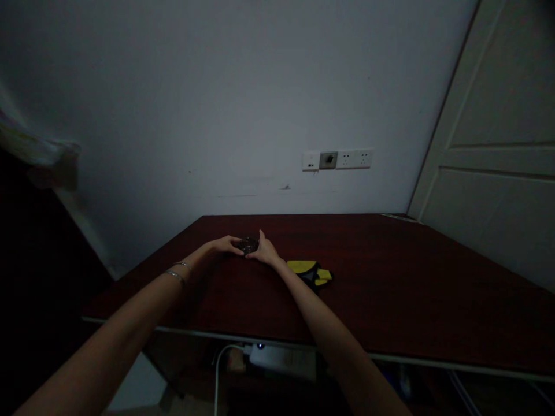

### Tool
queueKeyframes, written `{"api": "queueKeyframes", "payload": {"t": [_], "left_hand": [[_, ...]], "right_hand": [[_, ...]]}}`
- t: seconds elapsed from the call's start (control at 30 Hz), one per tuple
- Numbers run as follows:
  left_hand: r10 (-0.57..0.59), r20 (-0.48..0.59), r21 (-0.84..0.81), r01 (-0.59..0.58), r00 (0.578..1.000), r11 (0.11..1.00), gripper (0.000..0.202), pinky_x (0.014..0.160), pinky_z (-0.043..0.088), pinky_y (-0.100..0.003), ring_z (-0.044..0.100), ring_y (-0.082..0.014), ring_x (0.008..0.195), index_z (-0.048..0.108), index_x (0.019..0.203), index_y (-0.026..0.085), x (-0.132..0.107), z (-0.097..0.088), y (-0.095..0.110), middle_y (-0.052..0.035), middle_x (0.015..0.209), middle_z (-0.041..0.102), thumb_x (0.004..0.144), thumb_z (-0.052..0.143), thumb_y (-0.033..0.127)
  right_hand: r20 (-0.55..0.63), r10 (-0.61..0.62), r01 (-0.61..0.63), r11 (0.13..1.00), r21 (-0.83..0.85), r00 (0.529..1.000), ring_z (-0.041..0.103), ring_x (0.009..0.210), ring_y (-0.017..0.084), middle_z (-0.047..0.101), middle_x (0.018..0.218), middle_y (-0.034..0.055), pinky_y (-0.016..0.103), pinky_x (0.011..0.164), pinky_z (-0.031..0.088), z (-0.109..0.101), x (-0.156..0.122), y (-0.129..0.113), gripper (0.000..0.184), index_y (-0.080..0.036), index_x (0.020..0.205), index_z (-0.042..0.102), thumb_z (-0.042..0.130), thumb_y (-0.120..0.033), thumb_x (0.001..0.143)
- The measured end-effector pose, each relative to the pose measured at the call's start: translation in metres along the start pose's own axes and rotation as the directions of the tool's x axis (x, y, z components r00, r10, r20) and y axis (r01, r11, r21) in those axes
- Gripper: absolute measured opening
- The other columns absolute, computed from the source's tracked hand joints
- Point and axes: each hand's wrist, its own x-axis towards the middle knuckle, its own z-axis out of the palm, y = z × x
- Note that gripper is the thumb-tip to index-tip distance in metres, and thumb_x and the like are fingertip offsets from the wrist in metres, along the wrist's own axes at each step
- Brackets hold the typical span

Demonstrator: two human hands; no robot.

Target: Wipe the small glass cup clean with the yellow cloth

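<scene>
Head view shows a small dark round object (248,245) held just above or on a dark red wooden table (390,277), too dim to say which. The left hand (224,245) and right hand (264,252) clamp it from either side. It looks hard, light and slightly glossy, so its edge seems the surest hold. Just right of the grip lies a yellow-and-black padded cloth (309,273); a bracelet (174,276) circles the left wrist, and a socket strip (337,159) sits on the wall well beyond.

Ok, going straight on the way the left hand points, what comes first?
The small dark round object at the left hand's fingers comes first; dim light hides whether they already touch.
</scene>
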Motion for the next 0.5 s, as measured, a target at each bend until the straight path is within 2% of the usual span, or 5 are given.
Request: {"api": "queueKeyframes", "payload": {"t": [0.5], "left_hand": [[-0.006, 0.027, 0.075, 0.004, 1.000, 0.997, 0.067, 0.089, 0.036, -0.023, 0.053, -0.0189, 0.104, 0.053, 0.118, 0.020, 0.0005, 0.0024, -0.0019, -0.0020, 0.114, 0.060, 0.057, 0.069, 0.043]], "right_hand": [[0.043, 0.036, -0.036, 0.999, -0.016, 0.998, 0.050, 0.112, 0.028, 0.053, 0.119, 0.0182, 0.037, 0.091, 0.038, -0.0020, -0.0042, -0.0015, 0.115, -0.012, 0.137, 0.011, 0.078, -0.037, 0.047]]}}
